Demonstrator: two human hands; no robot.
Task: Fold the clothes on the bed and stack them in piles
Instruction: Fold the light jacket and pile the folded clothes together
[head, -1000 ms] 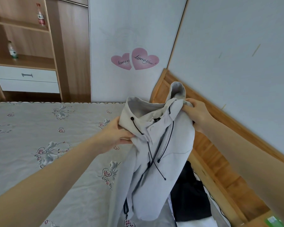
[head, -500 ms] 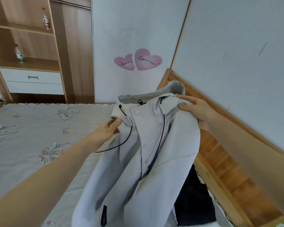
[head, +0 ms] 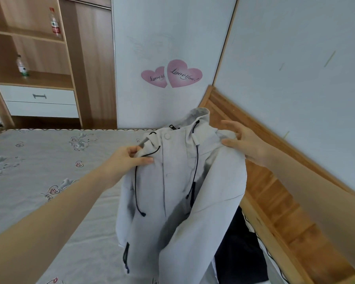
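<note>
1. A pale grey hooded jacket (head: 178,193) with black drawcords hangs in the air above the right side of the bed (head: 49,160), front facing the camera.
2. Its long axis runs near vertical: the hood and collar point up and away toward the wall, the hem drops down toward the viewer and out of the bottom of the frame.
3. The left hand (head: 127,158) pinches the jacket's left shoulder beside the collar, thumb on the front, fingers curled behind the cloth.
4. The right hand (head: 244,142) holds the other shoulder with the thumb pressed on the fabric; its upper fingers are spread and lifted off.
5. A black garment (head: 240,253) lies on the bed behind the jacket, next to the wooden bed frame (head: 275,191).
6. Two pink heart stickers (head: 172,75) sit on the white wall beyond.
</note>
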